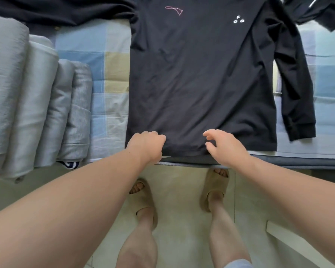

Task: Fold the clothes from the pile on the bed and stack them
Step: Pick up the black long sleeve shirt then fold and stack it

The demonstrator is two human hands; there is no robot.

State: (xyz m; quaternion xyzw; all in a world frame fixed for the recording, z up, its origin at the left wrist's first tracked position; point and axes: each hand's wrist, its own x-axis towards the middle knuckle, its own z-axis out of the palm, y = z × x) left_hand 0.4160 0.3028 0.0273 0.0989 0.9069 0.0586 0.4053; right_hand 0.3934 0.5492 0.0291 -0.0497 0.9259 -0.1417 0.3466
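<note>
**Desk:** What does the frame show?

**Photographer:** A person stands at the edge of a bed, 2 bare arms reaching in from 7 and 5 o'clock. A black long-sleeved shirt (201, 78) lies flat, front up, on the checked bedsheet (112, 74). It fills the centre of the frame, with its hem at the near bed edge toward 6 o'clock and its top running out of view at 12.

**Desk:** And the hands?

**Photographer:** The left hand (146, 146) is curled down on the hem, fingers closed on the fabric. The right hand (223, 146) is near it at the same hem, fingers bent and spread apart with nothing between them. Whether its palm touches the cloth, I cannot tell from this angle.

**Desk:** Any markings on the shirt?

**Photographer:** A pink line emblem (174, 10) at 12 o'clock and small white lettering (238, 19) toward 1 o'clock. 1 sleeve (294, 93) lies down the shirt's side at 3 o'clock, cuff toward the bed edge.

**Desk:** What surrounds it?

**Photographer:** A row of folded grey bedding (37, 93) sits at 9 o'clock, apart from the shirt. A dark garment (56, 8) lies at 11 o'clock beside the shirt's shoulder, and a second dark garment (327, 12) lies at 2 o'clock. Below the bed edge, at 6 o'clock, 2 feet in tan slippers (215, 188) stand on a pale tiled floor (182, 219).
</note>
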